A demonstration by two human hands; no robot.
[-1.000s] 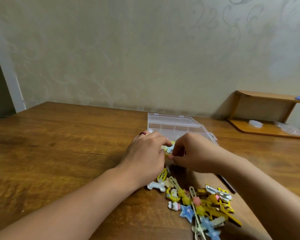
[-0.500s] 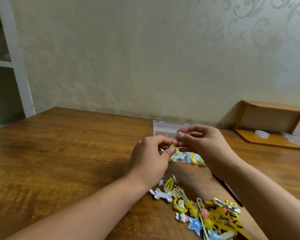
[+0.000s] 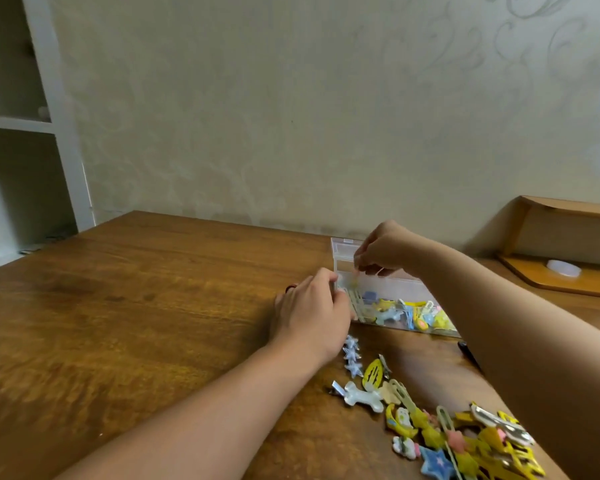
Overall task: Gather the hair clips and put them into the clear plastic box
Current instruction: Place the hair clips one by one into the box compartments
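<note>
The clear plastic box (image 3: 400, 285) stands open on the wooden table, with several blue and yellow hair clips (image 3: 409, 311) lying in its near part. My right hand (image 3: 385, 249) hovers over the box's left end, fingertips pinched on a small pale hair clip (image 3: 354, 276) that hangs into the box. My left hand (image 3: 312, 315) rests against the box's left front corner, fingers curled on its wall. A loose pile of hair clips (image 3: 440, 431) lies on the table near me, with a white bone-shaped clip (image 3: 362, 398) and a blue star clip (image 3: 352, 356) at its left.
The wooden table (image 3: 146, 323) stretches wide to the left. A low wooden shelf (image 3: 565, 244) stands at the back right with a small white dish (image 3: 563, 268) on it. A dark pen-like object (image 3: 468, 353) lies under my right forearm. White shelving stands at the far left.
My right hand has moved from in front of the box to above its left end, carrying the small clip. My left hand has let go of the clip and dropped to the box's corner.
</note>
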